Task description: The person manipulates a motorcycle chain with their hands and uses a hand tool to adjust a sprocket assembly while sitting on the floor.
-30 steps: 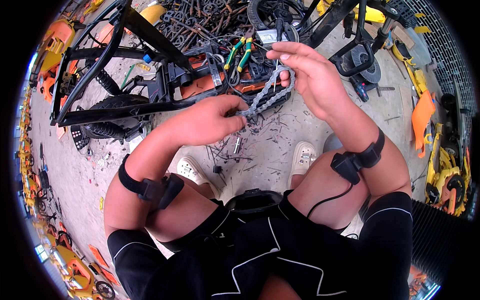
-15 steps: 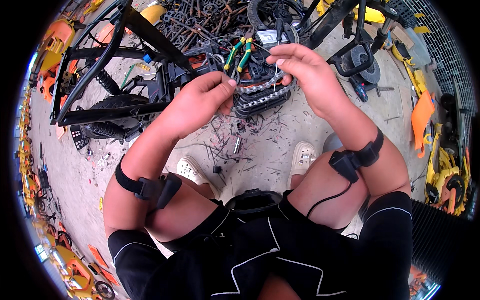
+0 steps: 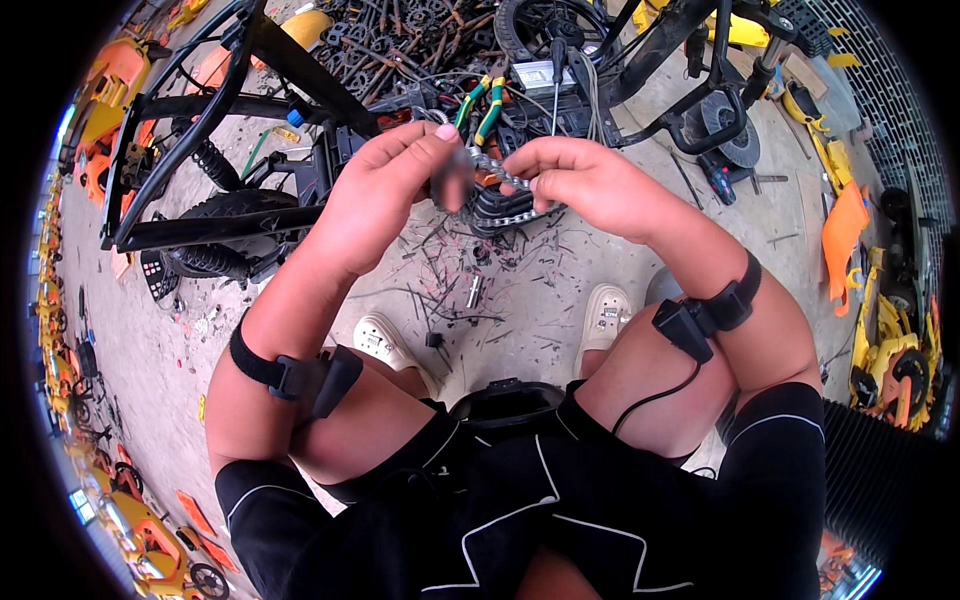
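Observation:
A metal roller chain [image 3: 487, 161] runs between my two hands above the dark pile in front of me. My left hand [image 3: 395, 190] is closed near the chain's left end; a blurred dark patch by its fingers hides exactly what it pinches. Thumb and forefinger of my right hand [image 3: 595, 188] pinch the chain further right. Below hangs another stretch of chain [image 3: 510, 219], against black parts. Behind my right hand a screwdriver [image 3: 558, 65] with a dark handle points shaft-down. Green-and-yellow pliers [image 3: 490, 112] lie just beyond my fingers.
Black bike frames stand at left [image 3: 225, 215] and right [image 3: 690, 100]. A heap of rusty cranks and sprockets [image 3: 390, 45] fills the far side. Scraps and a small metal cylinder [image 3: 474, 291] litter the concrete before my shoes. A drill-like tool [image 3: 718, 178] lies right.
My right hand has come down and left, away from the screwdriver shaft, onto the chain. My left hand has risen slightly, and the upper chain has shifted up with it.

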A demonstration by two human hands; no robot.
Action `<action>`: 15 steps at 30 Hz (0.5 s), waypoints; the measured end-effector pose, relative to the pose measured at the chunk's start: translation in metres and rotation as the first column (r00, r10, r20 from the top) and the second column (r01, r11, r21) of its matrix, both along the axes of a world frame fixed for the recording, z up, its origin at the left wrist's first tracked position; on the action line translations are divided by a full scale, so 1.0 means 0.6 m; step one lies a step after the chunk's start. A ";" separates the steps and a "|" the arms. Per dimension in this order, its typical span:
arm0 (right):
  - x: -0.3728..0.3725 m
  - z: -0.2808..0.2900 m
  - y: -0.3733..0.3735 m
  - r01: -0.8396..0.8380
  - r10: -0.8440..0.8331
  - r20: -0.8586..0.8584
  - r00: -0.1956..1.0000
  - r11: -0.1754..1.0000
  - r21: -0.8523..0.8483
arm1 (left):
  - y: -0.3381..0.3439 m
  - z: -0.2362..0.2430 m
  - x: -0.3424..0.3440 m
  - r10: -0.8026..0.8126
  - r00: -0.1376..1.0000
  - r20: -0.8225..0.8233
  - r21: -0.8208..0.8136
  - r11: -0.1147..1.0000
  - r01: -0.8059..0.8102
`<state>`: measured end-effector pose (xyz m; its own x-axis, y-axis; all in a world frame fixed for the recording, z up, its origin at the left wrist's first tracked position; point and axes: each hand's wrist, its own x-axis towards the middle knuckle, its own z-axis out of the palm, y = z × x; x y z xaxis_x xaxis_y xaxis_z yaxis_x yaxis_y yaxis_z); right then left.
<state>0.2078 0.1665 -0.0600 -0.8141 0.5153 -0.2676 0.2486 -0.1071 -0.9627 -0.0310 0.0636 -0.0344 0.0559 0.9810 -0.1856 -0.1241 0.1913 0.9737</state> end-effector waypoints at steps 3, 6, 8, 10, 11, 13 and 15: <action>0.002 -0.001 -0.001 -0.039 0.039 -0.027 0.999 0.999 0.006 | 0.000 0.001 0.002 0.016 0.998 0.054 0.009 1.000 -0.017; 0.002 -0.001 -0.006 -0.052 0.054 -0.046 0.998 0.998 0.036 | -0.001 0.003 0.001 0.006 0.999 0.053 0.020 1.000 -0.007; 0.003 -0.001 -0.009 -0.049 0.051 -0.066 0.996 0.998 0.045 | -0.002 0.002 0.001 -0.004 0.999 0.034 0.040 0.999 0.002; -0.001 0.000 -0.004 -0.053 0.054 -0.004 0.999 0.995 0.079 | -0.003 0.000 0.001 -0.011 1.000 0.000 0.057 0.998 0.011; -0.002 0.000 -0.003 -0.054 0.053 0.019 0.998 0.993 0.102 | -0.003 -0.002 0.002 -0.015 1.000 -0.020 0.065 0.998 0.017; -0.001 0.001 -0.001 -0.018 0.020 -0.014 1.000 0.996 0.092 | -0.002 -0.005 0.002 -0.017 0.999 -0.035 0.070 0.997 0.020; -0.001 0.001 -0.001 0.016 -0.012 -0.037 0.999 0.996 0.093 | 0.000 -0.007 0.001 -0.007 1.000 -0.027 0.060 0.998 0.008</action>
